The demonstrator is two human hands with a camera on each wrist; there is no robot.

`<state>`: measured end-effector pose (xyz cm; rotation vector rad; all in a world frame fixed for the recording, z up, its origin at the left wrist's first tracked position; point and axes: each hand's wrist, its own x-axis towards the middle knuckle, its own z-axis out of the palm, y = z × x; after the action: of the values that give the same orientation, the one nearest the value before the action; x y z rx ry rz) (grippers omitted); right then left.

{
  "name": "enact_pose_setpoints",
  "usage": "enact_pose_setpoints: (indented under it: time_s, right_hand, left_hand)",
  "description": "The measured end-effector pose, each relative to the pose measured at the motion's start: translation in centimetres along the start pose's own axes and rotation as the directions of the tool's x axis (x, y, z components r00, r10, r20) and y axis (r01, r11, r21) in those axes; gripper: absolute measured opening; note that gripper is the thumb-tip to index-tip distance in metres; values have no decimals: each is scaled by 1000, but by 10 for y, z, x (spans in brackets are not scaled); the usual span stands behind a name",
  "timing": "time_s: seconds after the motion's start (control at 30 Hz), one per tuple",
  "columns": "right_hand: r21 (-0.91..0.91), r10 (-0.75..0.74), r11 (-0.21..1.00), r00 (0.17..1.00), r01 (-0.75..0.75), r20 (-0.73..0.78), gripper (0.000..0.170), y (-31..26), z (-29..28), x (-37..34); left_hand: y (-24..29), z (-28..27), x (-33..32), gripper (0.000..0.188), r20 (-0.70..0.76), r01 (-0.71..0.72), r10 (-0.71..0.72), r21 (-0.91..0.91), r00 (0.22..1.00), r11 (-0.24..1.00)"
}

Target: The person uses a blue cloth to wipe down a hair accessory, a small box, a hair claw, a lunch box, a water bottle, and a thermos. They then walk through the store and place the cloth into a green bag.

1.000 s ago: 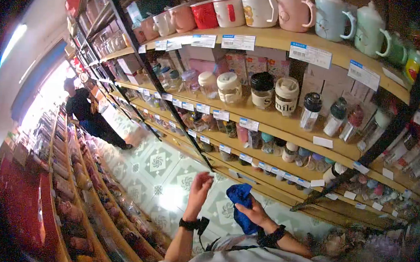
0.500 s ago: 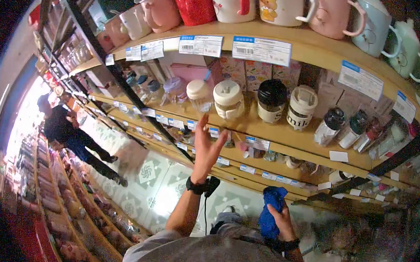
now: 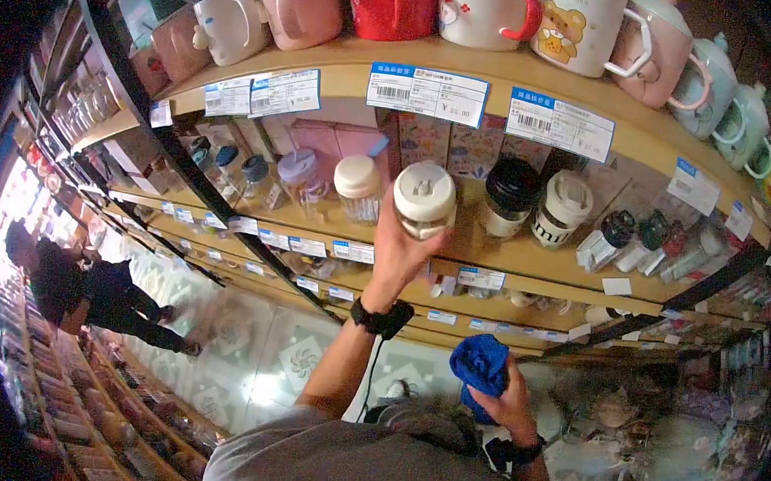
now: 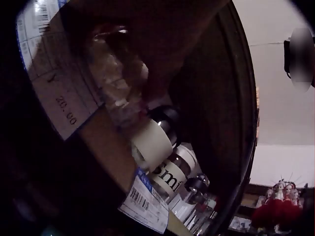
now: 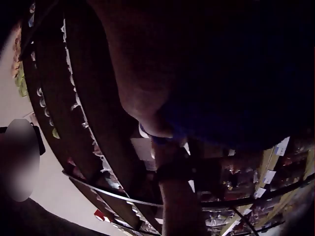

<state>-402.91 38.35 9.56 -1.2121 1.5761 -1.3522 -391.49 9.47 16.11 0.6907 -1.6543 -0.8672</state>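
On the middle shelf, my left hand (image 3: pixel 401 255) has its fingers and thumb round a clear cup with a cream lid (image 3: pixel 424 193). In the left wrist view the hand (image 4: pixel 162 44) is dark, with the clear cup (image 4: pixel 115 78) against it. A cup with a black lid (image 3: pixel 511 188) and one with lettering (image 3: pixel 563 208) stand to the right, a smaller cream-lidded cup (image 3: pixel 357 185) to the left. My right hand (image 3: pixel 510 403) grips a bunched blue cloth (image 3: pixel 481 365) low in front of the body; in the right wrist view the cloth (image 5: pixel 236 93) is very dark.
Mugs, including a red one (image 3: pixel 390 4), line the shelf above, over price tags (image 3: pixel 427 93). Dark bottles (image 3: pixel 619 228) stand further right. A dark upright post (image 3: pixel 186 155) crosses the shelves at left. Someone in dark clothes (image 3: pixel 96 292) is in the aisle, beside lower shelves.
My left hand has risen from over the floor to the middle shelf and taken hold of the cream-lidded cup. The blue cloth stays in my right hand. The shelves appear closer.
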Motion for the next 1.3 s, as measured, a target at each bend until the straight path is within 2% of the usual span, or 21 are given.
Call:
enact_pose_setpoints:
  time_s: [0.03, 0.13, 0.17, 0.2, 0.23, 0.37, 0.43, 0.47, 0.53, 0.7, 0.73, 0.8, 0.87, 0.9, 0.97, 1.03, 1.1, 1.17, 1.23, 1.27, 1.3]
  right_hand:
    - [-85, 16, 996, 1000, -17, -12, 61, -9, -6, 1]
    - [-271, -77, 960, 997, 69, -21, 60, -53, -27, 8]
    - [-395, -257, 890, 966, 227, -24, 57, -70, -33, 18]
    - [-509, -424, 780, 906, 364, -2, 54, -87, -39, 30]
    - [-608, -577, 634, 816, 479, 41, 52, -104, -43, 41]
    - [-634, -631, 461, 731, 622, 259, 57, -173, -37, 57]
    - [-622, -598, 315, 659, 717, 456, 57, -177, -27, 65]
    - [-623, -595, 336, 672, 706, 441, 55, -179, -21, 65]
    - [-648, -592, 330, 685, 686, 424, 57, -173, -23, 74]
    - [-841, -431, 342, 865, 420, 256, 58, -160, -37, 100]
    - [-793, -424, 452, 881, 408, 212, 60, -162, -36, 99]
    - [-655, -601, 413, 730, 632, 326, 61, -163, -26, 91]
    - [-486, -659, 334, 569, 808, 492, 60, -160, -18, 81]
    - [-482, -648, 286, 538, 828, 539, 61, -160, -12, 76]
    - [-510, -657, 307, 567, 804, 497, 63, -146, -18, 77]
    - [-650, -597, 376, 709, 661, 376, 61, -142, -29, 80]
    - [-776, -511, 363, 806, 517, 298, 59, -139, -41, 86]
    - [-763, -504, 435, 832, 477, 233, 58, -145, -43, 83]
    - [-715, -603, 364, 736, 597, 308, 57, -150, -36, 75]
    - [-596, -613, 395, 684, 699, 396, 56, -152, -31, 75]
    - [-622, -585, 325, 668, 712, 460, 57, -152, -26, 73]
  left_hand:
    - [9, -4, -5, 91, 5, 18, -18, -16, 1000, 1000]
    - [36, -20, -29, 90, 54, -122, 116, 134, 992, 983]
    - [46, -26, -39, 88, 90, -170, 156, 173, 984, 970]
    - [61, -32, -50, 87, 157, -105, 77, 177, 985, 979]
    - [64, -34, -61, 86, 183, -137, 102, 192, 978, 972]
    - [74, -42, -95, 89, 311, -223, 150, 216, 938, 951]
    - [76, -46, -106, 89, 376, -215, 105, 265, 921, 940]
    - [72, -48, -111, 92, 400, -298, 165, 297, 901, 907]
    - [63, -56, -126, 97, 360, -250, 153, 240, 920, 938]
    - [71, -67, -129, 95, 287, -169, 94, 247, 953, 954]
    - [73, -69, -127, 95, 288, -164, 81, 277, 954, 947]
    - [75, -66, -125, 94, 281, -146, 51, 327, 958, 934]
    - [73, -65, -123, 94, 286, -121, 26, 320, 958, 940]
    - [70, -64, -121, 94, 275, -129, 43, 305, 960, 944]
    - [67, -66, -119, 93, 293, -194, 105, 292, 950, 937]
    - [70, -70, -120, 92, 327, -204, 113, 258, 938, 944]
    - [70, -70, -122, 92, 364, -170, 64, 267, 929, 949]
    - [68, -68, -123, 93, 400, -115, 2, 260, 916, 959]
    - [69, -62, -123, 91, 426, -135, -4, 297, 905, 945]
    - [66, -60, -124, 91, 437, -154, 10, 294, 900, 943]
    - [64, -59, -123, 91, 448, -174, 27, 290, 894, 941]
